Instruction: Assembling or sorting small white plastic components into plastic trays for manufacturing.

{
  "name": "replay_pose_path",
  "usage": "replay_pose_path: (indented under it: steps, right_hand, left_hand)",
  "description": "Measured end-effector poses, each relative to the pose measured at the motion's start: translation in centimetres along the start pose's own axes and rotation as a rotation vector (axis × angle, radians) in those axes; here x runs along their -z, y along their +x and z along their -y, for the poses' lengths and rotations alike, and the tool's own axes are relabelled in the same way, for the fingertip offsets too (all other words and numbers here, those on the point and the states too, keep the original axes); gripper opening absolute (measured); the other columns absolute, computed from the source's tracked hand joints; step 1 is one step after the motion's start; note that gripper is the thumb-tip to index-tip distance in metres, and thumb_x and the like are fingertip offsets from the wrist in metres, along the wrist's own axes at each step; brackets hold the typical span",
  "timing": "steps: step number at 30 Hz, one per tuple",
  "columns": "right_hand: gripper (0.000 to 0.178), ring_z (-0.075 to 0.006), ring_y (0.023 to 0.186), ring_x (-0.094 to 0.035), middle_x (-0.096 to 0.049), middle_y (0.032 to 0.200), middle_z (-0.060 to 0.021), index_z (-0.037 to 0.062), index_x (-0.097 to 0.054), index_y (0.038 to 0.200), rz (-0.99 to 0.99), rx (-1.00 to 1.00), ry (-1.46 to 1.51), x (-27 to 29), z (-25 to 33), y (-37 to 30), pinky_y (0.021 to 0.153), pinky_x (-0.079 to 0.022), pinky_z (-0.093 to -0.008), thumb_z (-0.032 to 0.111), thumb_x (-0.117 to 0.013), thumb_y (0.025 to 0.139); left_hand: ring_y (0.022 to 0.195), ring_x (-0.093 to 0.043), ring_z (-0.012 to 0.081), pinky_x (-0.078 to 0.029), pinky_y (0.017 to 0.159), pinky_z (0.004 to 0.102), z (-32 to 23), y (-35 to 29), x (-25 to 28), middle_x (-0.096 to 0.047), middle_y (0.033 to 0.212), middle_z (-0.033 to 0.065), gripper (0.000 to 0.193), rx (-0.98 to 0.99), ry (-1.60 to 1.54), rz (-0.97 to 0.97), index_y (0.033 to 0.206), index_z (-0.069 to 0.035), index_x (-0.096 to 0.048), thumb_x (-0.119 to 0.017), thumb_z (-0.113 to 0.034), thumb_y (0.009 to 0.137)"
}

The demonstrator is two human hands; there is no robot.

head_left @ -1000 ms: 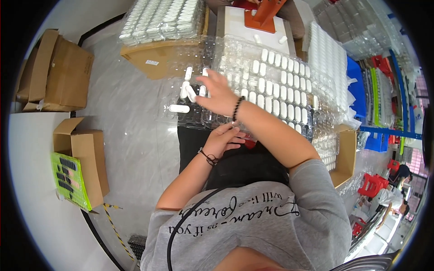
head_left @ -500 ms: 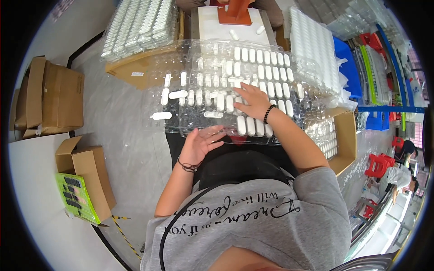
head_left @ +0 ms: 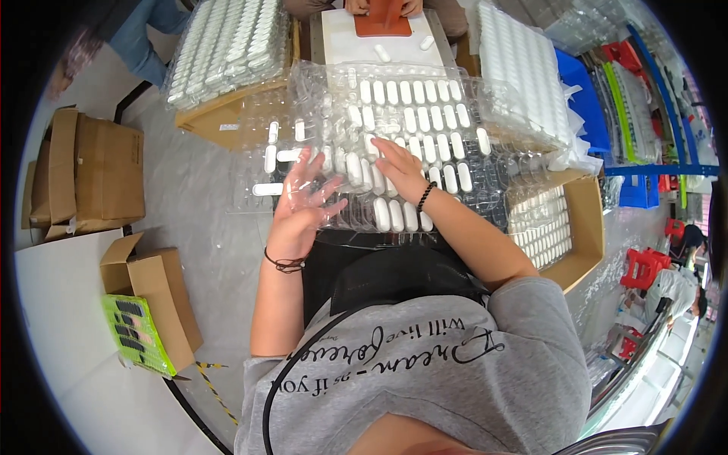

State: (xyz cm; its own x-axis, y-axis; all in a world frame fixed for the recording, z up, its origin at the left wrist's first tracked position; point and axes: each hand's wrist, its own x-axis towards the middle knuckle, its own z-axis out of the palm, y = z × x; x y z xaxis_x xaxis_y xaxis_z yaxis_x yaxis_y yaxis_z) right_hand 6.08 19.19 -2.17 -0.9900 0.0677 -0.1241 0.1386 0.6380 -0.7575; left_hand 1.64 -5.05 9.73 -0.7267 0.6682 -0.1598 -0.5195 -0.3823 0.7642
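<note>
A clear plastic tray lies in front of me, partly filled with white, round-ended oblong pieces. Its left part is bent upward. My left hand is at this raised part with the fingers spread, some of them seen through the plastic. On the white pieces near the middle rest the outstretched fingers of my right hand; whether they grip one is hidden. More clear trays lie underneath, with a few loose white pieces to the left.
Filled trays are stacked at far left and far right. An open carton with white pieces stands at right. Across from me, a person's hands hold an orange-red stand. Cartons are on the left; someone's blue-trousered legs are behind.
My left hand has moved up and left to the tray, whose left part has risen. My right hand has shifted slightly left. Another person's legs have come into view at far left.
</note>
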Motion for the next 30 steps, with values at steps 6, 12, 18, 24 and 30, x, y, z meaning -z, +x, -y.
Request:
replay_pose_path:
  steps: [6,12,18,24,30]
  right_hand:
    - [0.055,-0.0238,0.136,-0.026,-0.029,0.148,-0.0074,0.0190,-0.037,0.142,-0.231,-0.089,0.287,-1.4,-0.7,0.5,0.108,-0.011,-0.0437,0.050,-0.029,0.096]
    - [0.061,-0.0219,0.138,-0.022,-0.028,0.148,-0.0069,0.0196,-0.037,0.142,-0.201,-0.086,0.380,-0.7,0.0,0.4,0.108,-0.009,-0.0448,0.055,-0.021,0.096]
    - [0.049,-0.0231,0.134,-0.031,-0.035,0.144,-0.0088,0.0184,-0.053,0.131,-0.198,-0.132,0.369,-0.6,0.8,0.8,0.108,-0.020,-0.0432,0.049,-0.040,0.095]
    - [0.038,-0.0266,0.120,-0.049,-0.052,0.129,-0.0145,0.0095,-0.062,0.116,-0.173,-0.063,0.256,2.4,0.6,1.2,0.097,-0.043,-0.0332,0.036,-0.061,0.088]
    - [0.055,-0.0354,0.131,-0.034,-0.036,0.143,-0.0166,0.0181,-0.050,0.132,0.093,0.072,-0.055,5.6,2.3,0.7,0.108,-0.028,-0.0431,0.050,-0.055,0.088]
  left_hand:
    - [0.132,-0.032,0.0358,-0.037,0.100,0.0478,-1.2,1.5,-3.7,-0.013,0.154,0.0066,0.092,0.086,0.349,0.066,0.149,-0.016,-0.020,-0.053,0.007,0.066]
    - [0.132,-0.033,0.0379,-0.037,0.100,0.0471,-0.9,2.4,-3.8,-0.013,0.155,0.0056,0.094,0.098,0.356,0.201,0.149,-0.015,-0.020,-0.053,0.007,0.064]
    - [0.129,-0.036,0.0440,-0.040,0.098,0.0544,-0.5,3.0,-2.5,-0.021,0.149,0.0137,0.097,0.028,0.007,0.176,0.149,-0.015,-0.016,-0.059,-0.003,0.062]
    - [0.129,-0.032,0.0510,-0.039,0.095,0.0657,-0.9,1.0,2.2,-0.025,0.144,0.0183,0.087,-0.021,-0.212,-0.050,0.144,-0.025,-0.022,-0.051,0.003,0.067]
    - [0.130,-0.029,0.0522,-0.040,0.094,0.0656,1.4,-0.4,5.1,-0.020,0.148,0.0190,0.082,-0.013,-0.370,-0.081,0.145,-0.027,-0.024,-0.044,0.004,0.072]
